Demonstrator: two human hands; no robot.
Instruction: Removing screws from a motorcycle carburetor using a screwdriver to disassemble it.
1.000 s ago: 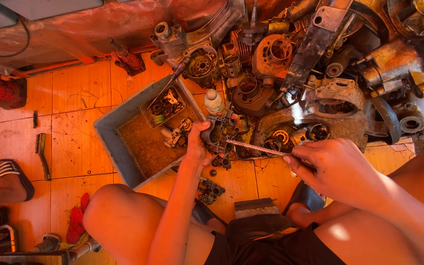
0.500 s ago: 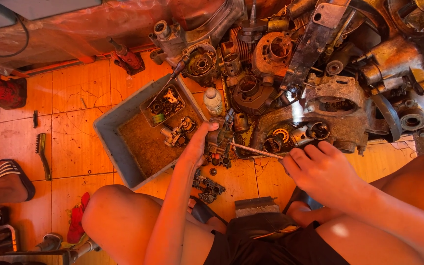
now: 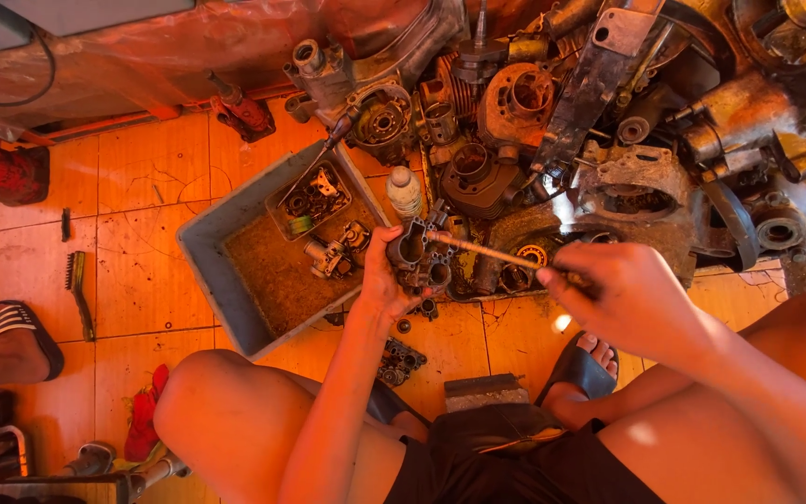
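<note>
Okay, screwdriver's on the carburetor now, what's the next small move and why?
Probably steady the carburetor body firmly with the left hand and seat the tip squarely before turning. The right hand holds the screwdriver at a slant, its tip at the part's top, and the part is held above the floor, unsupported.

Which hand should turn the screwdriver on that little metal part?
Probably the right hand: it already grips the screwdriver, whose tip meets the metal part. The left hand is busy holding that part steady.
</note>
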